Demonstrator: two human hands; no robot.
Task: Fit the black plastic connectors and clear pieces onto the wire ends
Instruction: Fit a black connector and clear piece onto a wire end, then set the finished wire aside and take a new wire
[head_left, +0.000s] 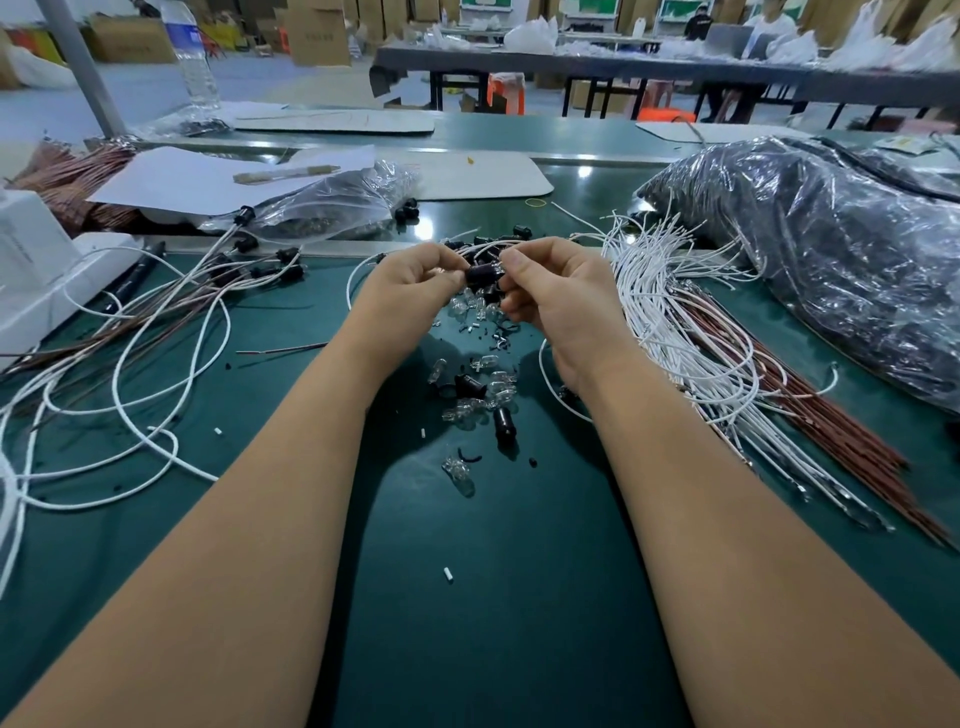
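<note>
Both hands meet over the green mat around one black connector (480, 272). My left hand (415, 283) pinches its left end, where a white wire (363, 265) loops away. My right hand (550, 291) grips its right end, where a clear piece (497, 266) shows at the fingertips. Below the hands lie loose clear pieces (485, 392) and more black connectors (503, 423). A fan of bare white and brown wires (696, 343) lies to the right. Wires fitted with black connectors (270, 265) lie to the left.
A clear bag of black parts (332, 200) sits at back left under white paper. A large crinkled plastic bag (831, 249) fills the right. A white box (31, 270) stands at far left, a water bottle (189, 57) behind. Small white and black scraps dot the mat.
</note>
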